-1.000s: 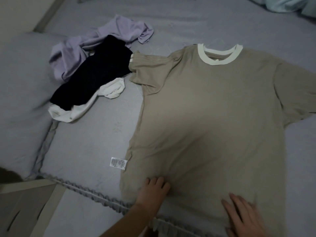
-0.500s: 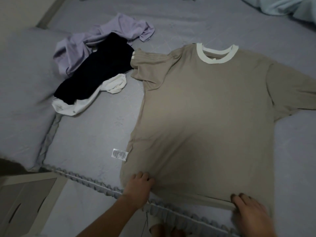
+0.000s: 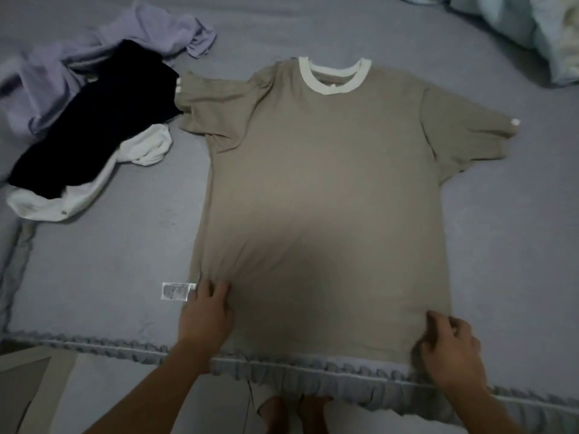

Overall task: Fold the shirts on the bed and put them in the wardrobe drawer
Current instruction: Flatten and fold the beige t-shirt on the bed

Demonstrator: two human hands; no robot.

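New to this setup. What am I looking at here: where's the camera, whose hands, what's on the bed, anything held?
There is no robot: a person works with bare hands, and the single camera sits on their head, looking forward and down. So the arms coming in from the bottom are the wearer's own.

A beige T-shirt with a white collar lies spread flat on the grey bed, collar away from the person. A white care label sticks out at its lower left side.

The left hand rests on the shirt's lower left edge, beside the label. The right hand is at the lower right corner with fingers curled onto the hem; it seems to pinch the cloth, though that is hard to confirm.

To the upper left lies a loose pile: a lilac garment, a black garment and a white garment.
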